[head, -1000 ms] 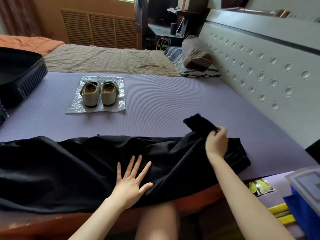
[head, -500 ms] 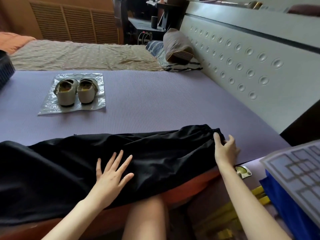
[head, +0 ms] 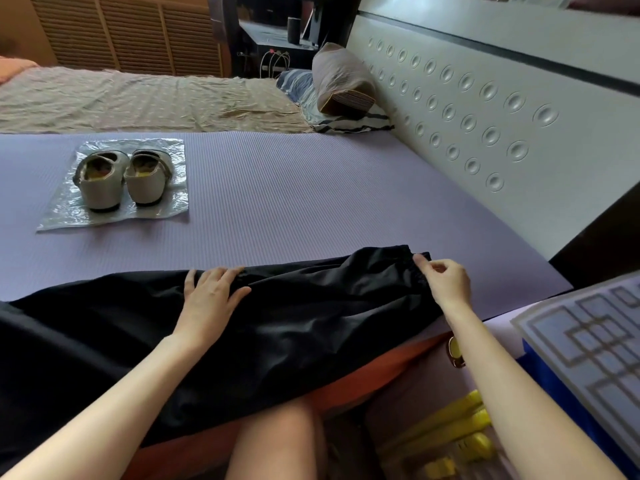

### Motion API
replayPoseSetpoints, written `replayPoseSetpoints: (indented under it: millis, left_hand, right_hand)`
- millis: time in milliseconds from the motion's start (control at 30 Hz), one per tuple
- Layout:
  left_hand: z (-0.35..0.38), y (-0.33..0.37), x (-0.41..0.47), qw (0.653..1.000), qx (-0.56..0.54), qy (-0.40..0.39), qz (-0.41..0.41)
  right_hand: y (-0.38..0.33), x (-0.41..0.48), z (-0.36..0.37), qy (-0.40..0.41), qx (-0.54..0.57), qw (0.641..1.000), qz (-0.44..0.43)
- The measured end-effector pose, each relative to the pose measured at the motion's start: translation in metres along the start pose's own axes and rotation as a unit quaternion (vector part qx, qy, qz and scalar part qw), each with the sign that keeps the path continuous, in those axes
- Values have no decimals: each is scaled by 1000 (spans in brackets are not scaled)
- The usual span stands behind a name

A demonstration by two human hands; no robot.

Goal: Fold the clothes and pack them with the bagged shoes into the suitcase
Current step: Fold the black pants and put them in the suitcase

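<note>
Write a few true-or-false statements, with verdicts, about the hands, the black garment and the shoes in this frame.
1. The left hand rests flat, fingers straight, on the black garment. True.
2. The pale shoes are sealed inside the clear plastic bag. False: they stand on top of the bag, which lies flat.
3. The right hand pinches the garment's gathered end. True.
4. An open suitcase lies beside the shoes. False: no suitcase is in view.
5. The garment is folded into a small square. False: it lies stretched lengthwise across the purple mat, its near side hanging over the edge.
</note>
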State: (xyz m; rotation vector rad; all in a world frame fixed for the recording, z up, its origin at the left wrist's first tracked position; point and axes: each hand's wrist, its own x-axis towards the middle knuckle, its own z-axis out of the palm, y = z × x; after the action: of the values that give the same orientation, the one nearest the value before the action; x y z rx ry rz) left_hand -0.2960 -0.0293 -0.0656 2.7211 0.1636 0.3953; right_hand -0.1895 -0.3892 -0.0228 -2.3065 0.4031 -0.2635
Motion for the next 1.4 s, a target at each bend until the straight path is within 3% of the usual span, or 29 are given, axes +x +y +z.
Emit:
replayPoseSetpoints:
  millis: [100,200,367,500,567,733,833,967,1067,1133,1200,1267,1400]
  left_hand:
    - [1,0,12,999,-6,31,35]
    - [0,4,18,998,-17,53,36]
    - [-3,13,22,992,-54,105,40]
    - [-5,0,21,995,-21,80,62]
    - [-8,-12,19,997,-13,58,52]
    - [-16,-32,22,999,16,34,14]
    - [-16,-36,30,998,-30,28,-46]
    - [-8,-24,39,985,-101,101,-92]
    - [1,-10,41,986,-88,81,-119]
    - [11,-5,35,998,-4,49,-48]
    - [17,7,20,997,56,30,47]
    - [20,26,-1,992,73,-2,99]
    - [40,44,-47,976,105,-60,183]
  right_hand:
    - [-1,3,2,-18,-68,998,-6]
    - [2,3,-2,-24,-63,997,-30]
    - [5,1,-26,103,32,993,-49]
    - [20,6,-22,28,-81,995,-47]
    - [22,9,-15,-3,-117,993,-29]
    - [7,24,-7,10,-117,993,-32]
    - [7,34,-1,-17,-101,994,-32]
    - [3,38,0,94,-63,991,-66]
    - [5,42,5,55,-106,991,-55]
    - [13,45,11,-10,-139,989,-39]
    - [20,47,10,-15,-126,992,-28]
    - [28,45,2,-9,-97,995,-16]
    - [50,33,-14,-73,-95,992,26]
